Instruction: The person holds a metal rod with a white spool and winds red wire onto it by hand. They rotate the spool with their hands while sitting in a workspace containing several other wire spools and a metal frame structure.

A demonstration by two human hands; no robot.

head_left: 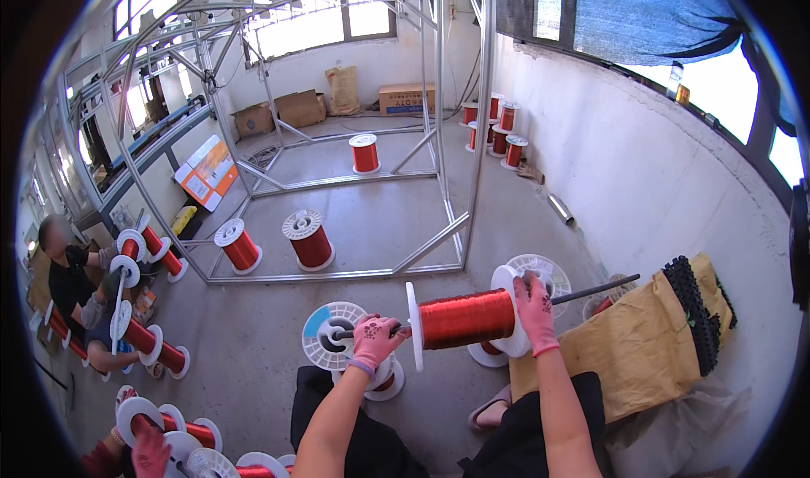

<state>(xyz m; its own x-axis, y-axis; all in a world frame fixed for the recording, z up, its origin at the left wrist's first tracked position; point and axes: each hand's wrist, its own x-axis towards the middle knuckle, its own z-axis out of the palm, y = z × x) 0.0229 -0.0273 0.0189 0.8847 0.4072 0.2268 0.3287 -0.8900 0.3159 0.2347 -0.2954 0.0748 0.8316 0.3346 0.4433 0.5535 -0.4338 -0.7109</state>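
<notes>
A large spool of red wire (466, 318) with white flanges lies sideways in front of me, off the floor. A dark metal rod (595, 288) passes through it and sticks out at both ends. My left hand (375, 340), in a pink glove, is closed round the rod just left of the spool. My right hand (534, 307), also pink-gloved, grips the spool's right flange from above. Below my left hand stands an upright spool (325, 330) with a blue label patch. Behind my right hand is another white-flanged spool (544, 277), partly covered.
A metal frame (337, 275) spans the floor ahead, with spools (308, 240) standing inside. More spools (509, 115) line the right wall. Tan sacking (629, 351) lies at my right. Co-workers handle spools at the left, one a gloved hand (150, 453) at lower left.
</notes>
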